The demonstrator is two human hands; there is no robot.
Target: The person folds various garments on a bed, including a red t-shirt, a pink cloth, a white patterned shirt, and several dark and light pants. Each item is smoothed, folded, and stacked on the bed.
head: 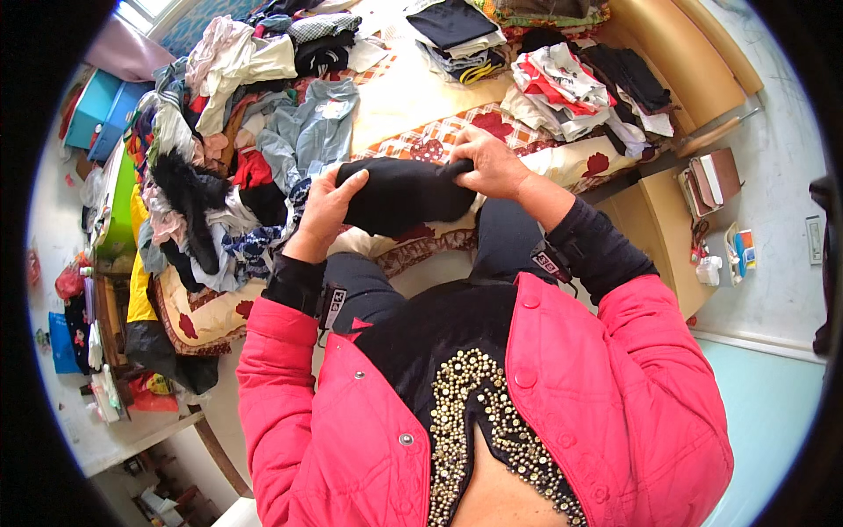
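Between my two hands a black cloth garment [405,197] is held up over the near edge of the bed, its exact kind hard to tell. My left hand [328,204] grips its left end, with the thumb on top. At the upper right corner my right hand [490,161] pinches the fabric in a bunched fold. Behind it lies the bed's cream and orange patterned cover [428,148] with dark red flower shapes. A light blue denim garment [324,122] is spread on the bed just beyond my left hand.
A large loose clothes heap [224,132] covers the bed's left side. Toward the back is a stack of folded clothes [454,33]. Another pile [566,85] sits at the right, near the wooden headboard [685,59]. A bedside cabinet [665,224] holds several notebooks [711,181].
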